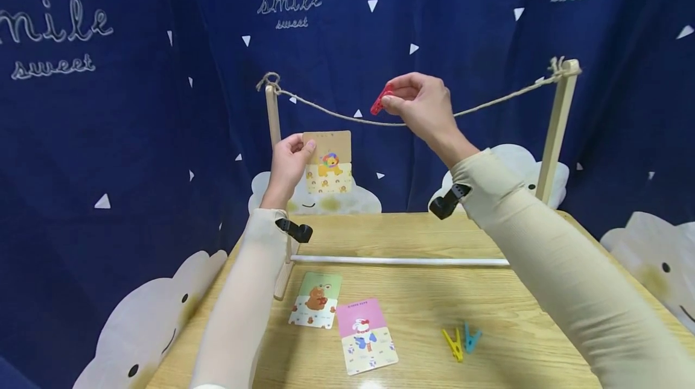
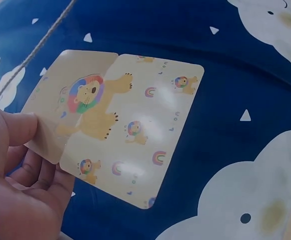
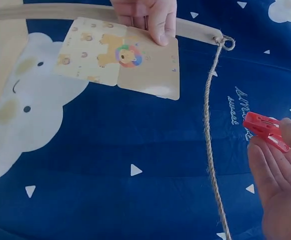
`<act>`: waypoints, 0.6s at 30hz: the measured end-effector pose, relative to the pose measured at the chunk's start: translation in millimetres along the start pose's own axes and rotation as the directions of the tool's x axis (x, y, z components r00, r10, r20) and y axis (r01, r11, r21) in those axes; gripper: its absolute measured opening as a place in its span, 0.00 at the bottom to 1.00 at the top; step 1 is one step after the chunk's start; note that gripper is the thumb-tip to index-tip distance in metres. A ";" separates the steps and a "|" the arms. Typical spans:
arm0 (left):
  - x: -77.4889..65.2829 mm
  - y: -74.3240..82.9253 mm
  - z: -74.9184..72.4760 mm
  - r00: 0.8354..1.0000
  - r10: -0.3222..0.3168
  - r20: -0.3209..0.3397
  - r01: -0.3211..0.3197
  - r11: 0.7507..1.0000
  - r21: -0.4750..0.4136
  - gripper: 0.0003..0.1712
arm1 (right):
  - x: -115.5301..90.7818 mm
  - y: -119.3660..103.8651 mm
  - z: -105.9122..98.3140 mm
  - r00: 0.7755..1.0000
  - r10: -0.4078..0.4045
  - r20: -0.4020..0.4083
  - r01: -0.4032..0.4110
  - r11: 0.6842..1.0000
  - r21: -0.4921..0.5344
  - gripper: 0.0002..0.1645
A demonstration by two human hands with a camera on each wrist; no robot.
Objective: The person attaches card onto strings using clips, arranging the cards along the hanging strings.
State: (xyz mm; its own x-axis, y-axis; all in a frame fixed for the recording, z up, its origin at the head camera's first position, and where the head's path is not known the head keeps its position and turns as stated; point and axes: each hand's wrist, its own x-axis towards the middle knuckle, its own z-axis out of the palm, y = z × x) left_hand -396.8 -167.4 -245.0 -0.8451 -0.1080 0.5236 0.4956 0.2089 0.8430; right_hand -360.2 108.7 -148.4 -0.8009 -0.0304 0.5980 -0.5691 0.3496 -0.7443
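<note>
My left hand (image 1: 290, 166) pinches a lion card (image 1: 329, 163) by its left edge, thumb in front. The card hangs upright in the air, a little below the twine (image 1: 347, 116) and apart from it. In the left wrist view the card (image 2: 130, 130) shows a tan part and a cream part with small lions and rainbows. Between thumb and fingers my right hand (image 1: 423, 102) holds a red clothespin (image 1: 381, 99), just above the sagging twine. The right wrist view shows the clothespin (image 3: 266, 131) away from the twine (image 3: 209, 125).
The twine runs between two wooden posts (image 1: 558, 129), joined low down by a white rod (image 1: 402, 261). On the table (image 1: 412, 298) lie a green bear card (image 1: 317, 300), a pink card (image 1: 367, 336), a yellow clothespin (image 1: 455, 345) and a blue clothespin (image 1: 471, 338). A blue curtain (image 1: 336, 51) hangs behind.
</note>
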 end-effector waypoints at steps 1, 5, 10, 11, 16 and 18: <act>1.0 -0.5 0.1 1.000 0.006 0.000 -0.006 1.000 -0.002 0.13 | 3.7 -0.9 2.3 1.000 0.001 -0.001 -0.001 1.000 -0.002 0.19; 4.4 -3.0 1.4 1.000 0.019 0.003 -0.019 1.000 -0.011 0.13 | 16.3 -3.8 11.9 1.000 0.003 -0.004 -0.003 1.000 -0.009 0.18; 4.9 -2.3 2.8 1.000 0.013 -0.001 -0.013 1.000 0.007 0.13 | 28.1 -5.2 25.7 1.000 0.012 0.020 -0.012 1.000 -0.005 0.16; 5.1 -1.9 2.9 1.000 0.014 -0.001 -0.014 1.000 0.012 0.13 | 29.8 -5.6 28.5 1.000 0.012 0.022 -0.012 1.000 -0.009 0.15; 5.5 0.4 2.5 1.000 0.011 0.001 -0.012 0.999 0.033 0.14 | 35.5 -7.9 42.0 1.000 0.009 0.025 -0.007 0.997 -0.071 0.14; 4.6 0.5 1.8 1.000 0.002 -0.001 -0.002 0.999 0.039 0.14 | 36.2 -8.1 47.9 0.999 0.009 0.031 -0.006 0.996 -0.094 0.13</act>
State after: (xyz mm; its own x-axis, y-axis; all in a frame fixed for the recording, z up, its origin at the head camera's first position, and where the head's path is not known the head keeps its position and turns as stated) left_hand -400.9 -166.0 -242.4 -0.8438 -0.1081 0.5256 0.4893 0.2470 0.8364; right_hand -393.5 60.0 -134.9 -0.8111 -0.0563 0.5822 -0.5445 0.4364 -0.7163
